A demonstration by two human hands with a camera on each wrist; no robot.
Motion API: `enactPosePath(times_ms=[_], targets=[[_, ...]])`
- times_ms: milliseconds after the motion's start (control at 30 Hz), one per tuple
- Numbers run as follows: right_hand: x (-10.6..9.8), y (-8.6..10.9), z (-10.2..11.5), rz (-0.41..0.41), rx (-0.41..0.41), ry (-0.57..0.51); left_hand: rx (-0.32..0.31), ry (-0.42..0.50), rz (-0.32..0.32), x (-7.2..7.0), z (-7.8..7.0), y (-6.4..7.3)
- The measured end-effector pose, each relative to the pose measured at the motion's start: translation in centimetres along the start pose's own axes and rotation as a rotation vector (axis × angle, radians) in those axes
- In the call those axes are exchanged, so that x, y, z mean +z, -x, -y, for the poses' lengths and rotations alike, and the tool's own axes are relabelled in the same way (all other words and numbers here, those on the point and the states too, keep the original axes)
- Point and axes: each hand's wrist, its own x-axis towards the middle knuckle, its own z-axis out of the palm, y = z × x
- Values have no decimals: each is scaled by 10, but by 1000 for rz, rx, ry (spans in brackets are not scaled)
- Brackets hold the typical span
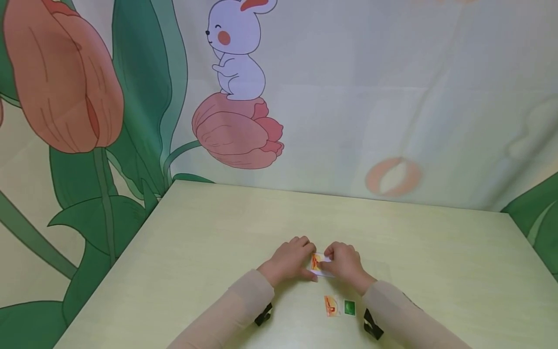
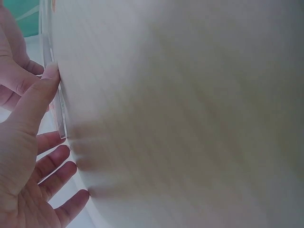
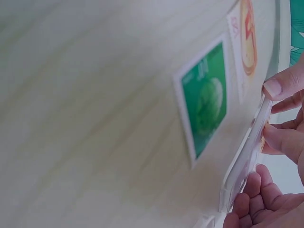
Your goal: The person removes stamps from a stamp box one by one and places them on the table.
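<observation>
My left hand [image 1: 293, 261] rests low over the table. Its thumb and index finger grip opposite edges of a flat, clear-edged plastic case [image 2: 62, 111], its other fingers spread by the tabletop. White shows across the case's top in the head view. An orange-and-yellow stamp [image 1: 316, 261] lies over its left part. My right hand [image 1: 346, 264] is above the case's right part, thumb and index finger pinching at the stamp's edge and partly covering it. Its other fingers curl beside the case in the right wrist view. Nearer me lie a second orange stamp [image 1: 331, 306] and a green stamp [image 3: 206, 99].
Both stamps lie side by side on the pale wood-grain table [image 1: 183, 252], between my forearms. A faint transparent sheet [image 1: 379, 269] shows right of my right hand. Behind the table hangs a cloth [image 1: 322, 97] printed with tulips and a rabbit.
</observation>
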Motion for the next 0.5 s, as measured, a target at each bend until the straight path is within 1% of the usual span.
enactPosePath(times_ms=[333,500], targets=[[2,-1,-1,-9,-12,-8,-1,5,5,4,2,-1],[1,-1,2,-3,-14,-29,-3,12,3,3,2,-1]])
